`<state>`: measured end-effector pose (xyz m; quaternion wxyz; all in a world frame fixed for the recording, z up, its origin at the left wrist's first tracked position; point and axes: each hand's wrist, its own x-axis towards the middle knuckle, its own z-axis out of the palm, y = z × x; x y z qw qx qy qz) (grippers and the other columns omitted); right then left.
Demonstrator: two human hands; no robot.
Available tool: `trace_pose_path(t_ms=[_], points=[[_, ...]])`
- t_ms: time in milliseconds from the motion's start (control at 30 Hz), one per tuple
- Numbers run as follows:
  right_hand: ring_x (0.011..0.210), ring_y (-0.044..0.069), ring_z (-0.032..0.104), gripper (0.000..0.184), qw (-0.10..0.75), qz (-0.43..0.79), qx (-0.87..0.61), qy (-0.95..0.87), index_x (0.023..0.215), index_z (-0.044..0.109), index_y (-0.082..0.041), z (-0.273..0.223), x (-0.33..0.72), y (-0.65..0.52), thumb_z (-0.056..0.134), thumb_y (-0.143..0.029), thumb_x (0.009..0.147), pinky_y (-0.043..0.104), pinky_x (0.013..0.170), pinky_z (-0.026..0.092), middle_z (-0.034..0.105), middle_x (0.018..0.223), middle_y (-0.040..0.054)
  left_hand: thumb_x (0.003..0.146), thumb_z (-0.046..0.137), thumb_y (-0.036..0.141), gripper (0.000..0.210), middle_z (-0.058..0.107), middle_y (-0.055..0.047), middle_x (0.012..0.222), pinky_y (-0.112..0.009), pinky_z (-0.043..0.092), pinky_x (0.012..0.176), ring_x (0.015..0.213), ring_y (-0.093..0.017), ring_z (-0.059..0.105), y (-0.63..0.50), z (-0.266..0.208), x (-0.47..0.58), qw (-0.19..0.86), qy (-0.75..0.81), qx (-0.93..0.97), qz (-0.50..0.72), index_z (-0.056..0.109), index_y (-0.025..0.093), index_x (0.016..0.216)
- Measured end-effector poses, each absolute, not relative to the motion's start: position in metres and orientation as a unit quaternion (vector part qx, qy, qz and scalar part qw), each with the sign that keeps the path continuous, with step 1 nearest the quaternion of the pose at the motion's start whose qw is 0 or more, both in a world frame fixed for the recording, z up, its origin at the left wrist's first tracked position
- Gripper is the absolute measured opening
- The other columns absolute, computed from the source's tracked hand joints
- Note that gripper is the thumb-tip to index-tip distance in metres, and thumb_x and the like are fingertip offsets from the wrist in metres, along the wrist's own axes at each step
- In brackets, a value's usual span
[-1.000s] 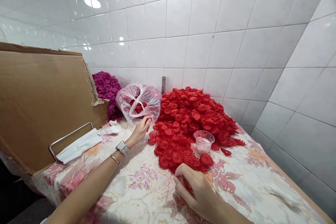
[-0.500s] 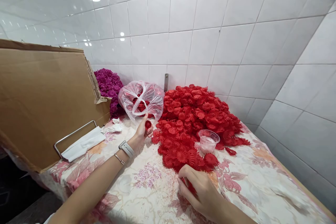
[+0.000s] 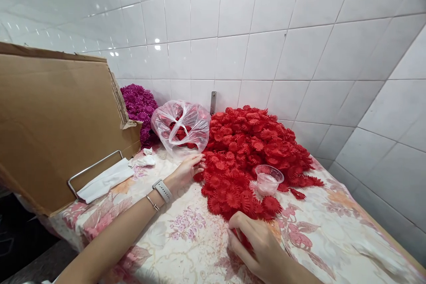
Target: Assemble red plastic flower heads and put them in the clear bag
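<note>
Left hand (image 3: 186, 171), half a second earlier pinching red flower near bag (image 3: 181, 128), lay open-fingered against red flower pile (image 3: 249, 151); right hand (image 3: 258, 244) stayed curled on flowers at bench (image 3: 186, 235) edge.

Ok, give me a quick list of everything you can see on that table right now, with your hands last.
red flower pile: one heap, red, centre against the wall
plastic bag: one, clear, some red flowers inside, left of the heap
purple flowers: one bunch, purple, behind the bag
plastic cup: one, clear, on the heap's front edge
cardboard box: one, brown, far left
white cloth: one, white, by the box
tablecloth: one, floral, covers the table
left hand: at the heap's left edge
right hand: on red flowers, near edge
</note>
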<state>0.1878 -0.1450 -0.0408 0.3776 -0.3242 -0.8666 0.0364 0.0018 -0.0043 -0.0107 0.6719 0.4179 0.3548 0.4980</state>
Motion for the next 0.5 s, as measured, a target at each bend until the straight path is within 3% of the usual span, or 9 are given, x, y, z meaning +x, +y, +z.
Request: trace_pose_path(t_ms=[133, 233, 333, 400, 500], points=[[0.051, 0.010, 0.047, 0.012, 0.378, 0.042, -0.321, -0.867, 0.076, 0.042, -0.019, -0.043, 0.189, -0.144, 0.038, -0.008, 0.080, 0.021, 0.046, 0.036, 0.049, 0.062, 0.0001, 0.081, 0.049, 0.008, 0.012, 0.063, -0.007, 0.085, -0.018, 0.050, 0.065, 0.072, -0.010, 0.062, -0.006, -0.011, 0.002, 0.670, 0.342, 0.412, 0.514, 0.059, 0.012, 0.085], [0.051, 0.011, 0.047, 0.012, 0.369, 0.045, -0.324, -0.870, 0.076, 0.042, -0.019, -0.044, 0.189, -0.145, 0.038, -0.008, 0.080, 0.021, 0.047, 0.036, 0.050, 0.062, 0.0004, 0.083, 0.045, 0.010, 0.013, 0.059, -0.003, 0.067, -0.014, 0.046, 0.052, 0.054, -0.007, 0.058, 0.000, -0.012, -0.001, 0.658, 0.340, 0.410, 0.531, 0.058, 0.012, 0.081], [0.051, 0.010, 0.047, 0.012, 0.368, 0.045, -0.322, -0.871, 0.076, 0.042, -0.019, -0.043, 0.189, -0.146, 0.038, -0.009, 0.081, 0.021, 0.047, 0.036, 0.050, 0.062, 0.0005, 0.083, 0.047, 0.017, 0.017, 0.043, 0.005, 0.046, -0.013, 0.029, 0.032, 0.031, -0.003, 0.037, 0.005, -0.010, -0.006, 0.656, 0.338, 0.410, 0.536, 0.053, 0.013, 0.068], [0.051, 0.010, 0.047, 0.012, 0.368, 0.046, -0.322, -0.871, 0.076, 0.042, -0.019, -0.043, 0.189, -0.146, 0.037, -0.009, 0.081, 0.021, 0.047, 0.036, 0.049, 0.062, 0.0002, 0.083, 0.047, 0.026, 0.025, 0.035, 0.007, 0.042, -0.013, 0.018, 0.028, 0.027, -0.002, 0.026, 0.005, -0.006, -0.009, 0.657, 0.337, 0.403, 0.541, 0.050, 0.013, 0.061], [0.052, 0.010, 0.046, 0.011, 0.367, 0.053, -0.324, -0.870, 0.076, 0.042, -0.018, -0.042, 0.189, -0.146, 0.038, -0.010, 0.081, 0.020, 0.047, 0.035, 0.049, 0.062, -0.0001, 0.081, 0.046, 0.040, 0.038, 0.033, 0.007, 0.041, -0.013, 0.017, 0.028, 0.029, -0.002, 0.025, 0.002, -0.002, -0.010, 0.645, 0.337, 0.383, 0.569, 0.043, 0.015, 0.053]])
